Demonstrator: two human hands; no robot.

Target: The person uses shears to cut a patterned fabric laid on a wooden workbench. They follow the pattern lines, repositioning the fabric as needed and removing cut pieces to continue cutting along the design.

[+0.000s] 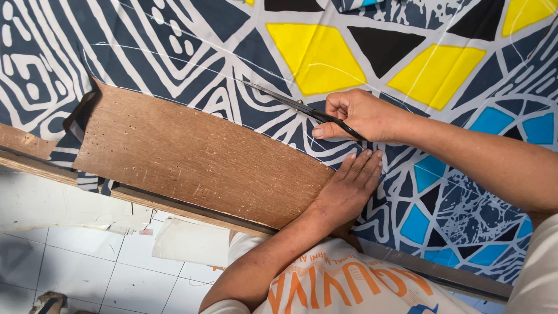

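The right hand (360, 115) is clenched around black scissors (302, 107), blades pointing toward ten o'clock along the edge of the patterned cloth (407, 70). At six o'clock from it, the left hand (351, 186) lies flat and released, pressing the cloth beside the bare wooden table (192, 157).

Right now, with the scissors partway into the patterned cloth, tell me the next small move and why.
Probably close the scissors and slide them on toward the cloth's uncut part. The right hand grips the handles, the blades point up-left along the cut edge, and the left hand lies flat on the cloth by the wooden tabletop, steadying it.
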